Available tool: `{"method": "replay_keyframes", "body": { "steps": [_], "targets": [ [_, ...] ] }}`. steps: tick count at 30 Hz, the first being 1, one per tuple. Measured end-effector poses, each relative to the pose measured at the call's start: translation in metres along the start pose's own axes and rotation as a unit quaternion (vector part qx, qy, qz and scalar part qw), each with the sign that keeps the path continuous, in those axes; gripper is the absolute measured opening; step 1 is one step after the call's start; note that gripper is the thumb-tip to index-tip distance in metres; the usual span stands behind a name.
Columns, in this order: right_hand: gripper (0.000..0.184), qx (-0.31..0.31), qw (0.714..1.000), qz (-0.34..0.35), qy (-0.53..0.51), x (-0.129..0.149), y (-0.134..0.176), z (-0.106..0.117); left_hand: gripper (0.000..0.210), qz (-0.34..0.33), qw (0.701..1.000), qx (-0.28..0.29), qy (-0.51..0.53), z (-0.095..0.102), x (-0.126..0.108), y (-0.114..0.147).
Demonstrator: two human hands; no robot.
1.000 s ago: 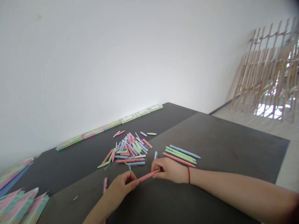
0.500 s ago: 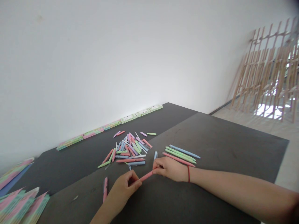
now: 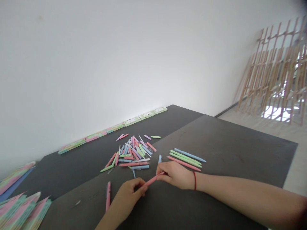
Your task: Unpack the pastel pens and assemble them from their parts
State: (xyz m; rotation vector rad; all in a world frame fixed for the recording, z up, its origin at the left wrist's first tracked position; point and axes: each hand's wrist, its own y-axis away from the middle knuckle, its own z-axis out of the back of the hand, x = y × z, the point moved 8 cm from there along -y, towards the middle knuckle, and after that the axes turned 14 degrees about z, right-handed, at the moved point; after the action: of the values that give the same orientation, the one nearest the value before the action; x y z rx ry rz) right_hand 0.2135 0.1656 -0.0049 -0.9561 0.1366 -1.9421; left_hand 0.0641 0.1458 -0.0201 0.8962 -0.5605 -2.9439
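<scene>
Between my two hands a pink pen (image 3: 151,180) is held just above the dark table. My left hand (image 3: 130,194) pinches its lower left end. The fingers of my right hand (image 3: 174,175), with a red string at the wrist, close round the other end. Just right of that hand lies a row of assembled pens (image 3: 185,158) in blue, green and pink. A blue pen part (image 3: 160,158) rests behind my right fingers, partly hidden. Near my left forearm lies a pink pen barrel with a clip (image 3: 108,195).
A heap of loose pastel pen parts (image 3: 134,150) spreads beyond my hands. Flat printed boxes (image 3: 131,121) line the wall edge of the table (image 3: 230,153). Pink and green packets (image 3: 26,212) are stacked at the lower left. Wooden racks (image 3: 275,73) stand on the floor at right.
My left hand has shifted slightly right, and more of the pink pen's tip shows within my right fingers. The heap and the row of pens look the same.
</scene>
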Motion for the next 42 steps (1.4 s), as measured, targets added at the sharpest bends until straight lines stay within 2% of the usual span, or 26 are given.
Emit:
{"method": "replay_keyframes", "body": {
  "steps": [5,13,20,26,29,31,34,38,42],
  "targets": [
    [0.024,0.021,0.997,-0.051,-0.055,-0.01,0.003,-0.008,0.016,0.001,0.998,-0.057,-0.022,0.006,-0.003,0.003],
    [0.012,0.016,0.999,0.028,0.036,0.003,0.0,0.0,0.017,-0.003,0.996,-0.083,-0.037,0.011,-0.007,0.007],
    [0.018,0.047,0.998,-0.018,0.038,-0.003,0.003,-0.004,0.011,-0.064,0.97,-0.195,-0.129,0.021,-0.03,0.024],
    [0.024,0.081,0.995,-0.047,-0.027,-0.009,0.004,-0.012,0.012,-0.103,0.96,-0.219,-0.143,0.02,-0.033,0.027],
    [0.028,0.095,0.994,-0.047,-0.037,-0.011,0.004,-0.014,0.016,-0.102,0.965,-0.22,-0.098,0.024,-0.026,0.023],
    [0.028,0.086,0.996,-0.016,-0.003,-0.005,0.003,-0.008,0.026,-0.092,0.967,-0.233,-0.044,0.031,-0.019,0.021],
    [0.027,0.079,0.995,0.018,0.049,0.008,0.001,0.004,0.028,-0.071,0.966,-0.242,0.056,0.046,-0.005,0.016],
    [0.028,0.095,0.989,-0.016,0.115,0.018,0.004,0.025,0.033,-0.036,0.951,-0.248,0.181,0.065,0.014,0.008],
    [0.031,0.104,0.974,-0.055,0.196,0.023,0.025,0.049,0.03,-0.031,0.935,-0.266,0.232,0.08,0.021,0.006]
  ]
}}
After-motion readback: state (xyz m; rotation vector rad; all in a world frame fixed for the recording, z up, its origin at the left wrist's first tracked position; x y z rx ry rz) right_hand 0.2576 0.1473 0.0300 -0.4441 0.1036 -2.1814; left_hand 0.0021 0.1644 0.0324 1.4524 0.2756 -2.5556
